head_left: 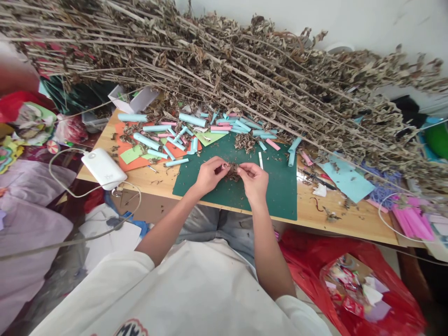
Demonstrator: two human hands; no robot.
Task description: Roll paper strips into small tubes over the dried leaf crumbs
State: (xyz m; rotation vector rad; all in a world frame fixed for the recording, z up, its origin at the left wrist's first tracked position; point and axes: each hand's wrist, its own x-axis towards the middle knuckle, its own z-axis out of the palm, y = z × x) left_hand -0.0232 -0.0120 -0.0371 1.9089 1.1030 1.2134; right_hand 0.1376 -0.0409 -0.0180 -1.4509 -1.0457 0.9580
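Observation:
Over the dark green mat (pixel 276 200), my left hand (pixel 211 177) is closed, pinching a small pink paper tube (pixel 224 165) whose round end faces up. My right hand (pixel 255 183) is closed at the fingertips on crumbled dried leaves (pixel 234 172), right beside the tube's end. Part of that leaf clump lies between the two hands. Another heap of dried leaves (pixel 245 141) sits at the mat's back edge. A slim white stick (pixel 261 160) lies on the mat to the right of my hands.
Rolled blue paper tubes (pixel 192 119) and pink ones cover the wooden table's (pixel 343 212) back left. Long dried stalks (pixel 224 70) span the back. A white power bank (pixel 104 169) with a cable lies left. A red bag (pixel 301 256) of scraps stands below right.

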